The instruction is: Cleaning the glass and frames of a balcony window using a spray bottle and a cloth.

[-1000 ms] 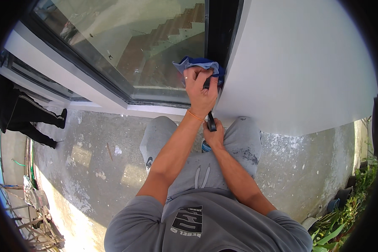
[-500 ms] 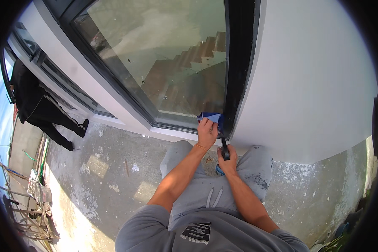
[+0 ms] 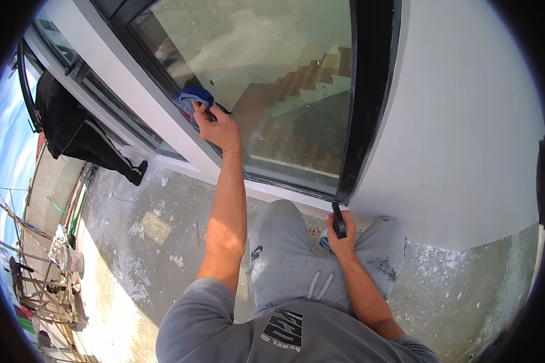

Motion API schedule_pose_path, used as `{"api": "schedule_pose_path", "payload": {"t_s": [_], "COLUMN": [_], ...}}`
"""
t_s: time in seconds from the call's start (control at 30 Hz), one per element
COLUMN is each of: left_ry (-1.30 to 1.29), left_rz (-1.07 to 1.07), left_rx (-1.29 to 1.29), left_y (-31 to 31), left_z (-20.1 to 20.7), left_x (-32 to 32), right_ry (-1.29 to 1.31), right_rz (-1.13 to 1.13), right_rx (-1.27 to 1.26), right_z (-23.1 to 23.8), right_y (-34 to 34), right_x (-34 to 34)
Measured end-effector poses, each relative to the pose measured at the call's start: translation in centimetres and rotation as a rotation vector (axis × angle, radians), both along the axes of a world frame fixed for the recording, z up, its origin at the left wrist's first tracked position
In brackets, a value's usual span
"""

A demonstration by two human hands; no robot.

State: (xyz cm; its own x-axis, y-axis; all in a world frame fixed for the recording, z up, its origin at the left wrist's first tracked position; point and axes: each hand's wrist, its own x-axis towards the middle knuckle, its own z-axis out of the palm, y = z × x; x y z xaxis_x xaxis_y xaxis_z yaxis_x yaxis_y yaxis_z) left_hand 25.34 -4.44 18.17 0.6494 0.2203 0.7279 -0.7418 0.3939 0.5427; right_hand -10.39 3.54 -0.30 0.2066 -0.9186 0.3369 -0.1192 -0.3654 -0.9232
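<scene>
My left hand (image 3: 220, 128) is closed on a blue cloth (image 3: 194, 97), bunched up against the left side of the dark window frame (image 3: 163, 85). Part of the cloth is hidden behind my fingers. Low between my knees, my right hand (image 3: 340, 238) grips what looks like a spray bottle (image 3: 338, 221). Its black head points toward the window's lower right corner, and a bit of blue body shows under the hand. In front of me stands the tall glass pane (image 3: 266, 85), smudged and speckled, with stairs showing in it.
A curved white wall (image 3: 460, 121) rises on the right. At the left another person in black (image 3: 72, 121) stands by a second window (image 3: 115, 109). Wooden poles and sticks (image 3: 48, 281) lie piled at far left. The concrete floor (image 3: 145, 242) is stained.
My left hand has carried the cloth from the window's lower right corner up and across to the left frame. The right hand still holds the bottle, low near the corner.
</scene>
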Motion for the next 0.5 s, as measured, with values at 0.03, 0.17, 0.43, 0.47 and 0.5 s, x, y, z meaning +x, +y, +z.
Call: {"api": "schedule_pose_path", "payload": {"t_s": [0.03, 0.17, 0.43, 0.47, 0.5], "left_ry": [0.105, 0.186, -0.572, -0.338, -0.312], "left_rz": [0.05, -0.296, 0.056, -0.053, 0.041], "left_rx": [0.131, 0.636, 0.287, 0.304, 0.233], "left_y": [0.9, 4.1, 2.0, 2.2, 3.0], "left_z": [-6.3, -20.1, 6.7, 9.6, 13.1], "left_x": [-0.6, -16.5, -7.3, -3.3, -0.5], "right_ry": [-0.009, -0.032, -0.05, -0.062, -0.073], "right_rz": [0.016, -0.07, -0.251, -0.229, -0.21], "right_rx": [-0.019, -0.093, -0.026, 0.032, 0.092], "right_z": [0.4, -1.3, -1.0, -1.0, -1.0], "right_y": [0.2, 0.1, 1.5, 1.5, 1.3], "right_x": [0.7, 0.2, -1.0, -0.9, -0.7]}}
